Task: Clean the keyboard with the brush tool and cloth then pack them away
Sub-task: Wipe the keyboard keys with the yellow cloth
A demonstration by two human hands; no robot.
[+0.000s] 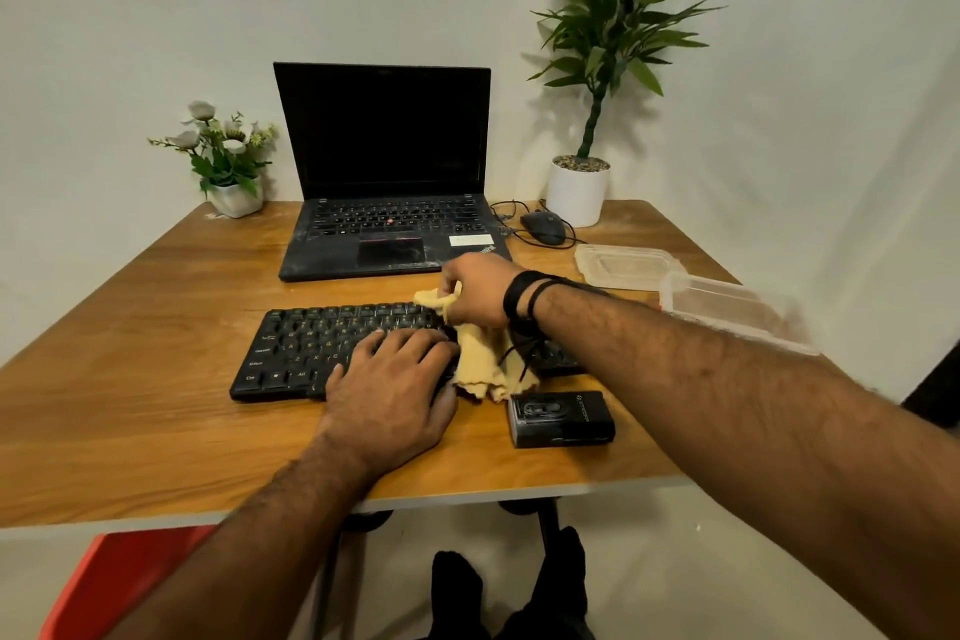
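A black keyboard (311, 348) lies across the middle of the wooden table (156, 317). My left hand (395, 390) rests flat on its lower middle keys, fingers spread. My right hand (480, 294) grips a bunched yellow cloth (483, 364) over the keyboard's right part, and the cloth hangs down across the keys to the front edge. The keyboard's right end is mostly hidden by cloth and wrist. A black box-shaped brush tool (561, 418) lies on the table just in front of the keyboard's right end.
An open dark laptop (384, 182) stands behind the keyboard. A wired mouse (543, 226), a clear plastic container (727, 312) and its lid (626, 265) sit at the right. A flower pot (234, 195) and a potted plant (576, 190) stand at the back corners.
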